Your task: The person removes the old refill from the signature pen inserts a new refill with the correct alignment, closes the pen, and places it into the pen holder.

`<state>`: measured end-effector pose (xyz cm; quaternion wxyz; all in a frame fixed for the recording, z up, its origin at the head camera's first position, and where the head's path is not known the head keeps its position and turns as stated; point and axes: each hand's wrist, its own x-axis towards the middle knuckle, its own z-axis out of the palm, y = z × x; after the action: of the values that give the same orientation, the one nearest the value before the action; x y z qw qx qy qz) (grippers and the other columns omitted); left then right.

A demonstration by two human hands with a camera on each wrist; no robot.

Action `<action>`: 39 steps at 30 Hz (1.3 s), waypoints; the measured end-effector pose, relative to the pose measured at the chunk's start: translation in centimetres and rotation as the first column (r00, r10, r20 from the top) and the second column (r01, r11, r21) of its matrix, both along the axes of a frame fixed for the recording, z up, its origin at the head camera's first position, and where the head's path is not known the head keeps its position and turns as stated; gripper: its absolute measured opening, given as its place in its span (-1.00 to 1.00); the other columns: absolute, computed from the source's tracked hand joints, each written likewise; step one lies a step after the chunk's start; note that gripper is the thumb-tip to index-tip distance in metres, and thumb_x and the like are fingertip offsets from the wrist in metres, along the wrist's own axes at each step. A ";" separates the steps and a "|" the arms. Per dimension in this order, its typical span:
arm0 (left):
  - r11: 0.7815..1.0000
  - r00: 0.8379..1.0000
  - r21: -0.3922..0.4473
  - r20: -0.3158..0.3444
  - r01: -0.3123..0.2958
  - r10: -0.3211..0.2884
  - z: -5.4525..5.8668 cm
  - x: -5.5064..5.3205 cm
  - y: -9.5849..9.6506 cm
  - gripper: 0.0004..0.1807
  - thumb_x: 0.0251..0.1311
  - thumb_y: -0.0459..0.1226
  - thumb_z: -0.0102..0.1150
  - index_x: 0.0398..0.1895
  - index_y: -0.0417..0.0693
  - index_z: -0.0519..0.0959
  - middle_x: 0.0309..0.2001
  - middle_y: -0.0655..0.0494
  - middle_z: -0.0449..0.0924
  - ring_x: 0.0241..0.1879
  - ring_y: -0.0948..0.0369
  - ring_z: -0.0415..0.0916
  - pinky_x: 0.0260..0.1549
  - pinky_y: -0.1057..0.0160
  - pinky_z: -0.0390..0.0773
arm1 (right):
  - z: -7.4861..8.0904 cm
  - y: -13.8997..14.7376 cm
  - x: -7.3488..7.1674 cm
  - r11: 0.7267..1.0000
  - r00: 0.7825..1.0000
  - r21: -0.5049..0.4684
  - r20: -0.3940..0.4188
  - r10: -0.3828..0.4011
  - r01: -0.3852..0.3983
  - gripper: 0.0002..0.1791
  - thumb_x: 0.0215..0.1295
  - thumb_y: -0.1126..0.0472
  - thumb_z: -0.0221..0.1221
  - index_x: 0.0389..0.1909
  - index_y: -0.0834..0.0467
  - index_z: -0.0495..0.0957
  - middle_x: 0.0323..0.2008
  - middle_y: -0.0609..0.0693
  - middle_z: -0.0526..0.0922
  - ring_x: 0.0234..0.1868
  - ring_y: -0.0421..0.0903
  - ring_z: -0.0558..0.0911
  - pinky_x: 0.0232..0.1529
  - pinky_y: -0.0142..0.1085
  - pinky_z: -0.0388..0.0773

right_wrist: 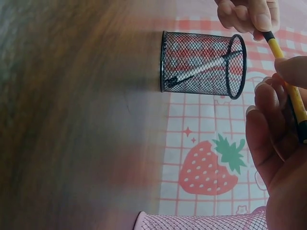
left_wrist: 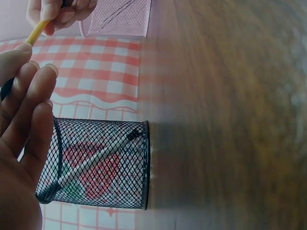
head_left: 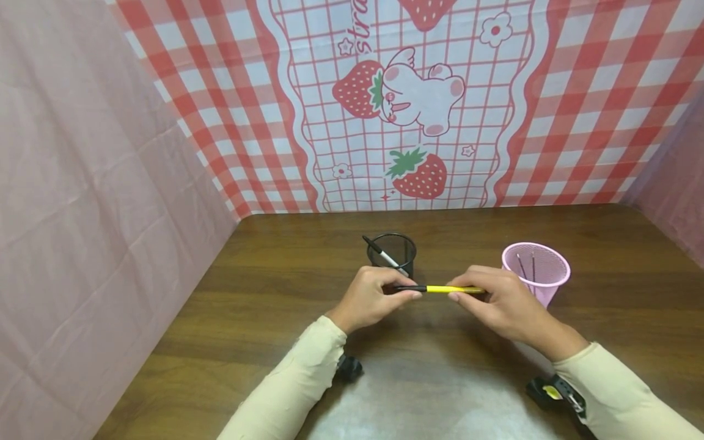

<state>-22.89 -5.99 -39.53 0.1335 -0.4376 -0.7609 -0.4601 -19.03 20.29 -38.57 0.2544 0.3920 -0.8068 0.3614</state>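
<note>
A yellow pen with black ends (head_left: 438, 289) is held level above the table, between both hands. Its black left end is pinched by the thumb and fingers of my left hand (head_left: 368, 299). My right hand (head_left: 503, 302) pinches the yellow barrel farther right; the right wrist view shows the pen's other black end (right_wrist: 302, 130) against that palm. Just behind my left hand stands a black mesh pen cup (left_wrist: 105, 163) with a white-and-black pen (head_left: 387, 258) leaning in it. A pink mesh cup (head_left: 544, 296) stands behind my right hand, holding two thin dark sticks (head_left: 533, 266).
The brown wooden table (head_left: 264, 287) carries both cups near its back edge. Behind it hangs a red-and-white checked cloth (head_left: 231, 79) with strawberry prints. A plain pinkish cloth (head_left: 99, 183) hangs along the left side, another (head_left: 673, 165) along the right.
</note>
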 end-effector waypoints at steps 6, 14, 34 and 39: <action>1.000 1.000 -0.009 0.008 -0.012 0.012 0.1 0.0 -0.2 -0.91 0.14 -0.28 0.48 -0.33 -0.09 0.76 -0.47 0.25 0.69 -0.55 0.50 0.45 -0.57 0.45 0.53 | 0.1 -0.1 0.0 1.000 1.000 -0.020 0.003 0.016 -0.016 -0.64 -0.01 0.45 0.46 -0.23 -0.01 0.72 -0.39 -0.29 0.62 -0.46 -0.33 0.53 -0.49 -0.54 0.46; 0.999 1.000 -0.031 -0.007 -0.025 0.025 0.1 0.0 -0.1 -0.91 0.14 -0.26 0.47 -0.34 -0.07 0.76 -0.47 0.28 0.69 -0.56 0.50 0.42 -0.57 0.47 0.50 | -0.1 -0.2 -0.1 0.999 1.000 -0.045 -0.003 0.026 -0.026 -0.63 -0.06 0.49 0.46 -0.27 0.02 0.72 -0.38 -0.22 0.67 -0.44 -0.29 0.56 -0.47 -0.54 0.49; 1.000 1.000 -0.020 -0.003 0.000 0.000 -0.1 0.0 -0.1 -0.91 0.14 -0.31 0.46 -0.34 -0.12 0.74 -0.52 0.24 0.67 -0.56 0.52 0.48 -0.56 0.47 0.53 | -0.3 -0.3 0.0 0.999 0.999 0.011 -0.023 -0.045 0.045 -0.64 -0.06 0.45 0.45 -0.30 -0.03 0.68 -0.37 -0.35 0.63 -0.42 -0.35 0.55 -0.44 -0.50 0.50; 1.000 0.999 -0.017 -0.034 -0.016 0.015 -0.2 -0.1 -0.2 -0.90 0.12 -0.32 0.48 -0.33 -0.13 0.74 -0.46 0.21 0.69 -0.51 0.50 0.47 -0.51 0.49 0.53 | -0.2 -0.3 0.2 0.998 0.999 0.040 0.025 -0.047 0.046 -0.67 0.04 0.42 0.43 -0.17 0.04 0.70 -0.29 -0.29 0.67 -0.38 -0.34 0.57 -0.41 -0.49 0.53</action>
<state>-23.03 -6.19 -39.69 0.1461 -0.4406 -0.7658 -0.4450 -18.84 19.97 -38.73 0.2446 0.3731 -0.8260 0.3446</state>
